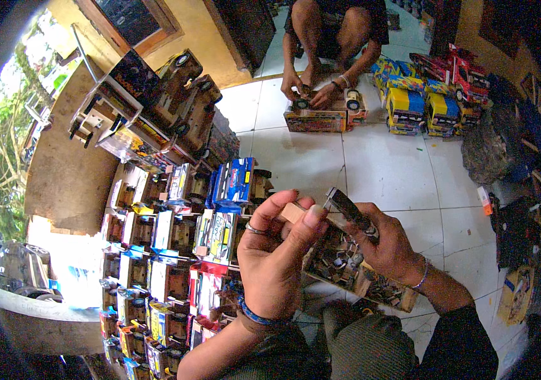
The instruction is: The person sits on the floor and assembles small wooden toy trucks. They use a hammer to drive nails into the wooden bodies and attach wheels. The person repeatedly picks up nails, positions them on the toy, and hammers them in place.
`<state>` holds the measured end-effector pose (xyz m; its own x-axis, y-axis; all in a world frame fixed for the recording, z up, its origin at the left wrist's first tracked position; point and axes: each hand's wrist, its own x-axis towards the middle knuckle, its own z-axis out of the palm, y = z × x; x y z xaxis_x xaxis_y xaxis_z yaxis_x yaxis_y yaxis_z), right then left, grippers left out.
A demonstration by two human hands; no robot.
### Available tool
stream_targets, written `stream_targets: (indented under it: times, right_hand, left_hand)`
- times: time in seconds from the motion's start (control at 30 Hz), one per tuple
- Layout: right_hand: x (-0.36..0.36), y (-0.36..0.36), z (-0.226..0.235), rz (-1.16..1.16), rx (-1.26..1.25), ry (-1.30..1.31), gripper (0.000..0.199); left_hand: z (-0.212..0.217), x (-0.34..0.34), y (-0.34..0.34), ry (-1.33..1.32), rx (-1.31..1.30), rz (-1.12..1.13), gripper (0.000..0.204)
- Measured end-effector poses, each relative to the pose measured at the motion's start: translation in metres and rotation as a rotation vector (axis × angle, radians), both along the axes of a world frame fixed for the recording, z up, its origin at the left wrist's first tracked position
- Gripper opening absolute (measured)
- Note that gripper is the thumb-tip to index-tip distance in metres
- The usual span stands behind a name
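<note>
My left hand pinches a small pale wooden block between thumb and fingers, with a ring on one finger and a blue bracelet at the wrist. My right hand grips a dark-handled tool whose tip points up-left toward the block. Under both hands a wooden toy truck body lies tilted across my lap, covered in printed paper.
Rows of colourful toy trucks fill the floor on my left, with larger ones stacked beyond them. Another person squats ahead, hands on a toy truck. More finished trucks stand at the far right beside dark clutter. White tiles lie between.
</note>
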<state>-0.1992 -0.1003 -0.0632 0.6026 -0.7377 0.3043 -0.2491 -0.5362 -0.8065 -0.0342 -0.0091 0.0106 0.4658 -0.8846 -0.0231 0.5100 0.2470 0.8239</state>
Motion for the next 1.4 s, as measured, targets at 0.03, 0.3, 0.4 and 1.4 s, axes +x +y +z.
stream_targets:
  times: [0.03,0.3,0.4,1.4]
  right_hand:
    - [0.0,0.001,0.001,0.008,0.011,0.0,0.036]
    - [0.003,0.001,0.015,0.05,0.101,-0.01,0.03]
    - [-0.002,-0.001,0.021,0.053,0.171,0.087,0.027]
    - [-0.004,0.0,0.023,0.153,0.191,0.163,0.029]
  left_hand:
    - [0.0,0.0,0.0,0.017,0.002,0.013,0.038]
    - [0.001,0.009,0.002,-0.204,-0.002,0.054,0.036]
    - [-0.001,0.011,0.002,-0.274,-0.046,0.088,0.035]
    - [-0.004,0.02,0.003,-0.368,0.012,0.113,0.036]
